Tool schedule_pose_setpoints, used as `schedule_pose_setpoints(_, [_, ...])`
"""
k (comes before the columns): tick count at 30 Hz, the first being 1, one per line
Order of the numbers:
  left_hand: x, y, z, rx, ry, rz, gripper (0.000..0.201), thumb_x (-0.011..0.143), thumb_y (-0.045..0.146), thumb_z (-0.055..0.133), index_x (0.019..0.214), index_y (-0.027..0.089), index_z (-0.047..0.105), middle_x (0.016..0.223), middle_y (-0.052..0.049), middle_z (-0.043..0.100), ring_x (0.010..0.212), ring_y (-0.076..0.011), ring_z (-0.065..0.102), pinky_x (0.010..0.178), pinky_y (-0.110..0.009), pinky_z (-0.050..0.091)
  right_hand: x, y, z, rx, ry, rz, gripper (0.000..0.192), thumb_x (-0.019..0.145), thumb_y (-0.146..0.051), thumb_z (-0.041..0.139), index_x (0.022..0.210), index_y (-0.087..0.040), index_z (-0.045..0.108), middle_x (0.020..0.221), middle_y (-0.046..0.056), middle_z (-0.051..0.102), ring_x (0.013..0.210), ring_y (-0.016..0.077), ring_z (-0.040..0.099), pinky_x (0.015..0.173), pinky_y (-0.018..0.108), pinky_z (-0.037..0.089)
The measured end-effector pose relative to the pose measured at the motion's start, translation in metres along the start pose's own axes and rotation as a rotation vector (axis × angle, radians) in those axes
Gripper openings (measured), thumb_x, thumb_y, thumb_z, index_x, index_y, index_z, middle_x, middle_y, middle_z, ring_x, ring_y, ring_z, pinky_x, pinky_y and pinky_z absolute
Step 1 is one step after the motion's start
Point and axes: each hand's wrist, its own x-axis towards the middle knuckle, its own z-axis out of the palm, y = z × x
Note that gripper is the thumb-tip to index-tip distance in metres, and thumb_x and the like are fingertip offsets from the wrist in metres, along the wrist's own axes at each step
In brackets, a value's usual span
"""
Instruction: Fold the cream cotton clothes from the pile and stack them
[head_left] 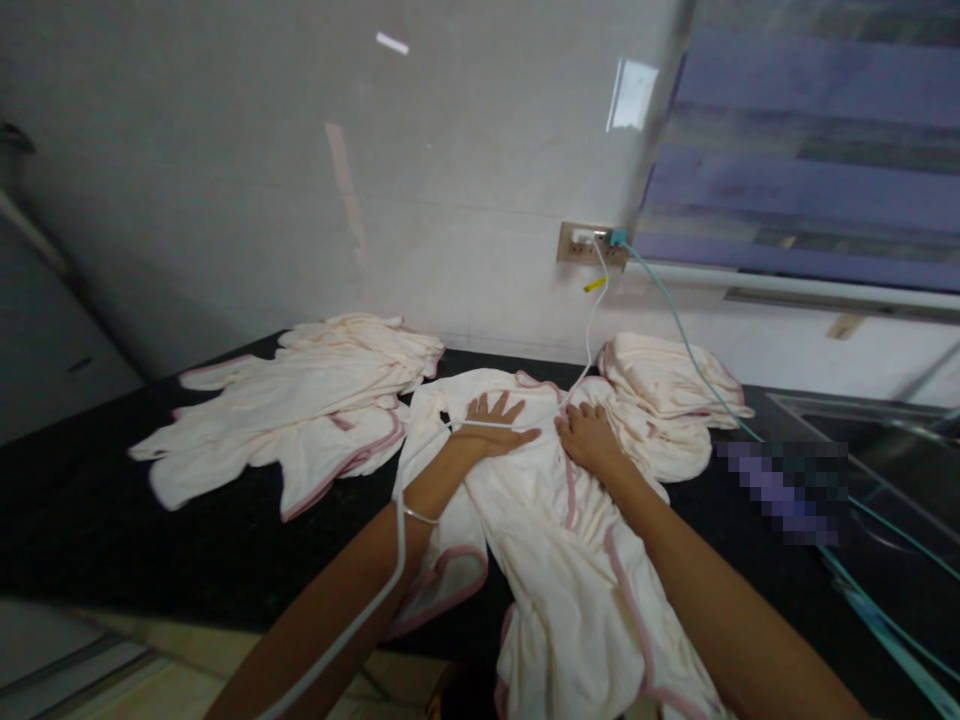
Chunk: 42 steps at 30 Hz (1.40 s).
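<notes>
A cream cloth garment with pink trim [540, 540] lies spread on the dark counter, its lower part hanging over the front edge. My left hand [491, 425] rests flat on its upper part, fingers spread, with a white cord [401, 500] running across the hand and along the forearm. To the right, my right hand [589, 435] presses on the same cloth near a pink-edged seam, its fingers bent and close together. Whether they pinch any fabric is hard to make out.
Similar garments lie in a loose pile [300, 400] on the left. A folded stack [667, 380] sits at the back right. Cords run from a wall socket [592, 245]; the teal one [682, 330] passes over the right side. A metal sink [900, 450] is at far right.
</notes>
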Motion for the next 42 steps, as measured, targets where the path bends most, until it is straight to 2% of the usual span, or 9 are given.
schedule_pose_setpoints(5, [-0.002,0.000,-0.006,0.005,-0.053,-0.003,0.098,0.083,0.090,0.036,0.163,0.035,0.025,0.172,-0.007,0.008,0.155,-0.0483,0.003,0.121,-0.065,0.010,-0.002,-0.004,-0.006,-0.025,-0.011,-0.044,0.054,0.105,-0.046,0.030,0.138,-0.012,0.057,0.137,0.022,0.059,0.133,0.0343,0.047,0.114,0.053,0.026])
schedule_pose_setpoints(10, [-0.012,0.004,-0.004,0.029,0.021,-0.001,0.093,0.085,0.088,0.035,0.162,0.036,0.029,0.172,-0.005,0.015,0.155,-0.0473,0.008,0.121,-0.063,0.011,-0.006,-0.009,-0.021,0.035,-0.003,-0.053,0.050,0.105,-0.042,0.028,0.133,-0.015,0.059,0.131,0.019,0.062,0.125,0.0286,0.055,0.107,0.041,0.036])
schedule_pose_setpoints(16, [-0.038,-0.011,-0.004,0.076,0.073,0.027,0.085,0.089,0.084,0.034,0.160,0.036,0.036,0.171,-0.006,0.021,0.155,-0.0430,0.015,0.123,-0.057,0.012,-0.017,-0.011,-0.037,-0.041,-0.024,0.110,0.048,0.101,-0.038,0.034,0.122,-0.011,0.068,0.121,0.021,0.068,0.113,0.0305,0.063,0.099,0.040,0.042])
schedule_pose_setpoints(23, [-0.060,-0.040,-0.026,0.083,0.062,0.222,0.067,0.097,0.070,0.039,0.154,0.035,0.046,0.167,-0.006,0.033,0.155,-0.0301,0.025,0.125,-0.047,0.017,-0.025,-0.006,-0.029,-0.038,-0.052,0.138,0.053,0.098,-0.052,0.041,0.130,-0.017,0.066,0.137,0.021,0.061,0.134,0.0382,0.050,0.111,0.056,0.034])
schedule_pose_setpoints(29, [-0.053,-0.042,-0.025,0.096,0.081,0.178,0.064,0.099,0.066,0.040,0.155,0.036,0.045,0.168,-0.005,0.029,0.155,-0.0351,0.024,0.124,-0.052,0.019,-0.024,-0.009,-0.014,0.015,-0.046,0.144,0.068,0.101,-0.055,0.033,0.156,-0.016,0.041,0.162,0.021,0.035,0.150,0.0429,0.029,0.117,0.064,0.022])
schedule_pose_setpoints(32, [-0.053,-0.026,-0.024,0.134,0.064,0.121,0.061,0.100,0.057,0.043,0.155,0.031,0.045,0.167,-0.008,0.031,0.154,-0.0388,0.024,0.123,-0.059,0.019,-0.023,-0.015,-0.010,0.016,-0.042,0.150,0.069,0.102,-0.055,0.030,0.158,-0.016,0.038,0.164,0.020,0.033,0.152,0.0425,0.024,0.118,0.063,0.021])
schedule_pose_setpoints(35, [-0.066,0.009,-0.027,0.149,0.161,0.146,0.056,0.100,0.040,0.046,0.154,0.021,0.046,0.164,-0.012,0.038,0.153,-0.0344,0.029,0.124,-0.055,0.020,-0.023,-0.016,-0.012,0.004,-0.045,0.150,0.066,0.103,-0.055,0.030,0.157,-0.019,0.039,0.163,0.018,0.034,0.152,0.0403,0.024,0.118,0.061,0.021])
schedule_pose_setpoints(38, [-0.099,0.052,-0.033,0.111,0.214,0.258,0.054,0.103,0.037,0.038,0.150,0.012,0.049,0.154,-0.015,0.052,0.144,-0.0282,0.045,0.121,-0.043,0.032,-0.021,-0.013,-0.020,-0.002,-0.028,0.134,0.061,0.103,-0.054,0.032,0.152,-0.019,0.044,0.159,0.016,0.041,0.151,0.0370,0.027,0.119,0.056,0.024])
schedule_pose_setpoints(42, [-0.161,0.090,-0.031,0.137,0.157,0.147,0.065,0.098,0.044,0.047,0.146,0.001,0.050,0.151,-0.025,0.050,0.141,-0.0407,0.046,0.115,-0.054,0.039,-0.023,-0.012,-0.028,-0.003,0.030,0.067,0.057,0.104,-0.041,0.031,0.150,-0.010,0.044,0.152,0.022,0.046,0.139,0.0296,0.044,0.114,0.041,0.033])
